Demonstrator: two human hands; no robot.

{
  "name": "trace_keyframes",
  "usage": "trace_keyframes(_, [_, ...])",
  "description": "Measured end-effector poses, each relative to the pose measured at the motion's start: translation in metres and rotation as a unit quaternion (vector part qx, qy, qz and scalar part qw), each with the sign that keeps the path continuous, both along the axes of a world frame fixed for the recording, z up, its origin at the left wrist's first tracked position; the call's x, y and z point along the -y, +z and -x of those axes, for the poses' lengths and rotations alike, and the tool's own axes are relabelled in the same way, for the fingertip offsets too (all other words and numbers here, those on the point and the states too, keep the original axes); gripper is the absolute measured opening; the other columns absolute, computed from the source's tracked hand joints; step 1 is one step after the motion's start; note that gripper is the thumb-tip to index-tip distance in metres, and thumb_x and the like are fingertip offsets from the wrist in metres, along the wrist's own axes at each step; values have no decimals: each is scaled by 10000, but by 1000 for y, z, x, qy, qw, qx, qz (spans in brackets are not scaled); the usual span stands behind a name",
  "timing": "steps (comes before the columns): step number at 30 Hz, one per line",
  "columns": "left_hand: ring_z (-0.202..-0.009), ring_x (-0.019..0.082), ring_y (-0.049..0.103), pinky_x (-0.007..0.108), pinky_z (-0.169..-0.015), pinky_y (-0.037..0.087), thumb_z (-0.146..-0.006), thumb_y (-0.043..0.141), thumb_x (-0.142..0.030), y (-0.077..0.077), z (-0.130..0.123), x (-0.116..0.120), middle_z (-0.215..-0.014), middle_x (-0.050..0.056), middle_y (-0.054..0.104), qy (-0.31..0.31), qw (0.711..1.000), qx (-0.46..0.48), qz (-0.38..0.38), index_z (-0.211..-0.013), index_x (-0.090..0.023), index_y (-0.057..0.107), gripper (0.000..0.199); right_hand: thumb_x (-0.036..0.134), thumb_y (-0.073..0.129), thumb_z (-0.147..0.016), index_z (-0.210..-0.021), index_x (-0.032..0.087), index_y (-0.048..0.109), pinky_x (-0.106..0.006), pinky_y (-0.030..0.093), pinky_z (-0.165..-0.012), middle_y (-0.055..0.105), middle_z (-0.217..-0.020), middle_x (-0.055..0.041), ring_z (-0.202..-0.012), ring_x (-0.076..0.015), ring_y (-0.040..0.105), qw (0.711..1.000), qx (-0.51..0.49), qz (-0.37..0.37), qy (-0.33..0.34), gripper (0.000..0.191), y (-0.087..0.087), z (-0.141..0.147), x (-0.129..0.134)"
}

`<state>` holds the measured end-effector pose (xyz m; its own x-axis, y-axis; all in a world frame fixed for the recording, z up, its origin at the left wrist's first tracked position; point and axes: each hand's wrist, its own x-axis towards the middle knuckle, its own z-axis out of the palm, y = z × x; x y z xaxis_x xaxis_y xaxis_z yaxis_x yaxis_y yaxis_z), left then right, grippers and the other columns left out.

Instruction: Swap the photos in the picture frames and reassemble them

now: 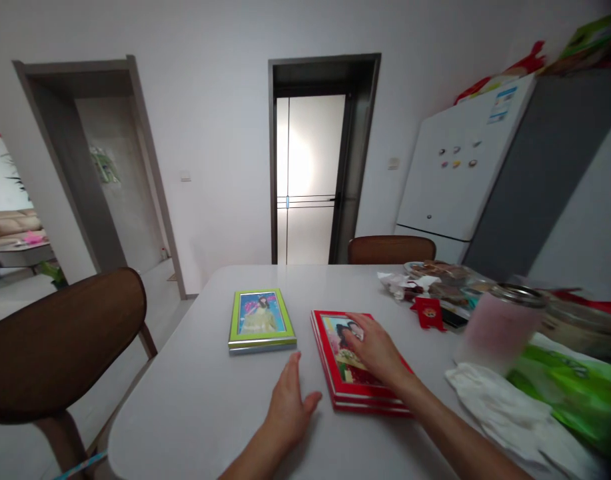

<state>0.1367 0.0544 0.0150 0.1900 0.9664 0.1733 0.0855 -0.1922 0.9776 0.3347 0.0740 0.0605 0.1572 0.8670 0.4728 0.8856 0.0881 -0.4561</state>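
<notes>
A green picture frame [262, 315] with a photo of a figure in a pale dress lies flat on the white table [185, 400]. To its right lie red picture frames [342, 373], stacked, the top one showing a photo. My right hand [378, 350] rests over the top red frame with its fingers spread, covering part of the photo. Between the green frame and the red stack, nearer to me, my left hand [291, 400] is held just above the table, thumb and fingers apart, with nothing in it.
At the right are a pink jar [502, 327], white cloth [505, 407], a green package [575, 380], a red packet [429, 313] and plastic-wrapped items. Brown chairs stand at the left [65, 333] and far side [391, 249]. A fridge [450, 160] is behind.
</notes>
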Motion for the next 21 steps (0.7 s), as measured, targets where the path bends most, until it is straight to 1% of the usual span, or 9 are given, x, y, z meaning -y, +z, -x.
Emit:
trace_keyframes(2, [-1138, 236, 413, 331, -949, 312, -609, 631, -142, -2, 22, -14, -1255, 147, 431, 55, 997, 35, 49, -1159, -137, 414, 592, 282, 457, -735, -1086, 176, 515, -313, 346, -905, 561, -1106, -72, -1033, -179, 485, 996, 35, 6, 83, 371, -1, 46, -8])
trace_keyframes(4, [-1094, 236, 462, 329, -889, 375, -686, 577, -181, -3, 43, -26, -1227, 190, 442, 102, 987, 70, 103, -1163, -113, 381, 520, 257, 535, -685, -1086, 198, 513, -284, 347, -893, 559, -1113, -53, -1032, -167, 479, 987, 66, 12, 143, 406, -6, 90, -19])
trace_keyframes(6, [-1034, 219, 516, 311, -836, 416, -731, 538, -192, -3, 61, -31, -1169, 199, 489, 134, 975, 104, 145, -1136, -106, 393, 438, 217, 583, -639, -1075, 188, 513, -320, 333, -890, 531, -1143, -79, -1056, -200, 452, 982, 87, 17, 165, 443, -13, 124, -30])
trace_keyframes(8, [-953, 196, 566, 289, -787, 445, -748, 529, -197, -2, 74, -29, -1086, 175, 550, 154, 963, 138, 173, -1088, -111, 431, 364, 165, 574, -633, -1017, 162, 536, -364, 329, -866, 541, -1104, -115, -1036, -235, 453, 981, 99, 23, 164, 386, -18, 145, -39])
trace_keyframes(11, [-815, 165, 616, 268, -720, 473, -748, 541, -186, -1, 83, -22, -910, 121, 624, 171, 947, 188, 196, -1007, -115, 482, 274, 106, 499, -671, -880, 140, 565, -379, 337, -821, 590, -942, -120, -940, -234, 492, 979, 113, 35, 165, 222, -20, 156, -40])
trace_keyframes(14, [-722, 143, 630, 258, -687, 486, -755, 523, -148, 0, 83, -15, -785, 80, 644, 166, 937, 235, 197, -901, -122, 532, 148, 128, 489, -687, -822, 157, 559, -378, 319, -835, 590, -897, -88, -918, -217, 489, 972, 128, 43, 194, 154, -18, 158, -21])
trace_keyframes(16, [-750, 141, 629, 260, -709, 486, -784, 470, -142, 2, 81, -10, -785, 71, 650, 157, 935, 262, 178, -859, -135, 550, 110, 163, 506, -689, -844, 170, 550, -377, 306, -858, 579, -944, -72, -947, -210, 475, 967, 131, 47, 215, 162, -18, 158, -2])
trace_keyframes(18, [-823, 147, 616, 275, -749, 479, -810, 405, -142, 6, 79, -1, -839, 67, 651, 153, 936, 282, 146, -893, -152, 540, 159, 190, 512, -692, -875, 176, 544, -374, 310, -870, 556, -1030, -73, -993, -208, 459, 964, 126, 54, 226, 186, -17, 159, 17])
trace_keyframes(21, [-920, 165, 583, 308, -825, 449, -801, 400, -145, 16, 77, 18, -952, 69, 632, 154, 940, 291, 91, -983, -160, 493, 205, 258, 497, -719, -1006, 165, 512, -388, 305, -911, 477, -1179, -108, -1099, -219, 404, 967, 24, 61, 245, 302, -9, 159, 37])
